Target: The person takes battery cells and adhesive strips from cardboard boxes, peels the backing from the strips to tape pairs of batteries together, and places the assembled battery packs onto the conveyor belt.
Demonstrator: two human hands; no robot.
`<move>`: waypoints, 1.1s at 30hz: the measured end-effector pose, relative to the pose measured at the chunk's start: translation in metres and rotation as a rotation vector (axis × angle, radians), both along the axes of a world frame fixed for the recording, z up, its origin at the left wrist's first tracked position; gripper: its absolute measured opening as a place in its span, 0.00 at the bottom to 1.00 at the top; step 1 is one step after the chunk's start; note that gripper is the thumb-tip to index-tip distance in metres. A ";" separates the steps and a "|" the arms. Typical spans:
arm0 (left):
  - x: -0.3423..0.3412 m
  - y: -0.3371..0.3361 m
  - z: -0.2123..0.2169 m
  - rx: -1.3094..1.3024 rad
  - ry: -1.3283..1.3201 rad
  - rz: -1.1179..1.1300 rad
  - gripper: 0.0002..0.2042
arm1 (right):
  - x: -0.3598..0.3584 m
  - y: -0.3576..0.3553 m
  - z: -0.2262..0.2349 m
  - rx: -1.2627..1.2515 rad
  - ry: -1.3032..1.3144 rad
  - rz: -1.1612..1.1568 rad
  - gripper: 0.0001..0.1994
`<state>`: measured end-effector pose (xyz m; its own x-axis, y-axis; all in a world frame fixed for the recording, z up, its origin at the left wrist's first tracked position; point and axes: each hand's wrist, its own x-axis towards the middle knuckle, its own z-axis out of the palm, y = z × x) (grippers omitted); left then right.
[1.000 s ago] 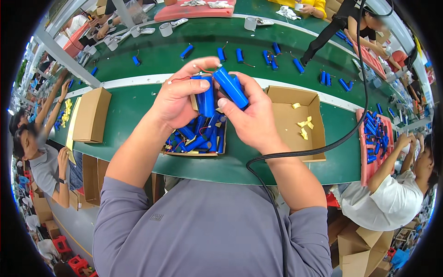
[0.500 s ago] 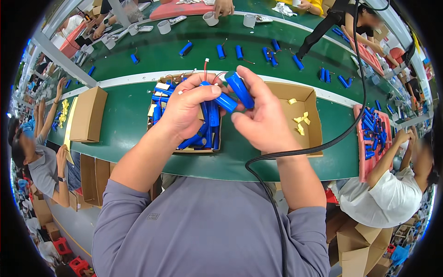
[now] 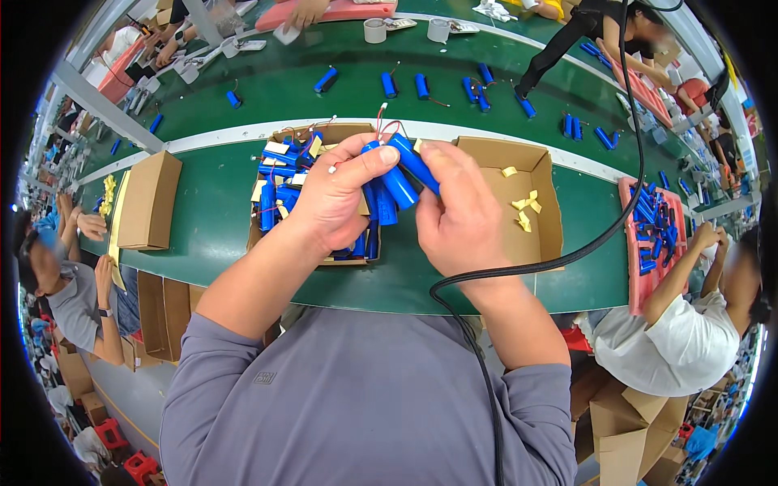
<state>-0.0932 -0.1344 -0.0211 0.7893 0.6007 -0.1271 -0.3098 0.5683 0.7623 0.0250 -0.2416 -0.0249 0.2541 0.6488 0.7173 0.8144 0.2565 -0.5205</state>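
Note:
My left hand (image 3: 336,190) is closed around a blue cylindrical battery pack (image 3: 395,182) with thin red wires and a white connector at its upper end. Close beside that pack, my right hand (image 3: 463,194) grips a second blue pack (image 3: 415,164), its fingers wrapped over the right side. A small yellow piece (image 3: 417,146) shows at the right fingertips. Another blue pack (image 3: 384,206) appears just under the left hand's pack; whether it is held or lies in the box behind cannot be told. Behind my left hand, a cardboard box (image 3: 253,231) holds many blue packs and yellow-white pieces.
An open cardboard box (image 3: 553,219) with several yellow scraps stands on the right. A black cable (image 3: 559,261) crosses over my right forearm. Blue packs lie along the green belt (image 3: 284,101) beyond. A closed carton (image 3: 150,202) stands left; a pink tray (image 3: 634,279) of packs stands right. Co-workers sit both sides.
My right hand's pack has tilted and now lies alongside the left hand's pack. A yellow piece has come into view at the right fingertips. Across the belt, a co-worker's hand has moved left.

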 end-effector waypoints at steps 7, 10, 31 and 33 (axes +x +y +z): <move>-0.005 0.000 -0.008 0.145 0.025 0.086 0.14 | 0.007 -0.015 0.013 -0.095 0.111 0.157 0.17; -0.004 -0.006 -0.003 0.454 0.089 0.131 0.12 | 0.011 -0.013 0.005 -0.027 0.131 0.061 0.14; 0.036 -0.026 0.010 1.139 0.305 0.198 0.10 | 0.040 -0.031 0.009 0.206 0.174 -0.069 0.10; 0.037 -0.023 0.011 1.199 0.278 0.179 0.10 | 0.042 -0.025 0.009 0.180 0.356 -0.043 0.09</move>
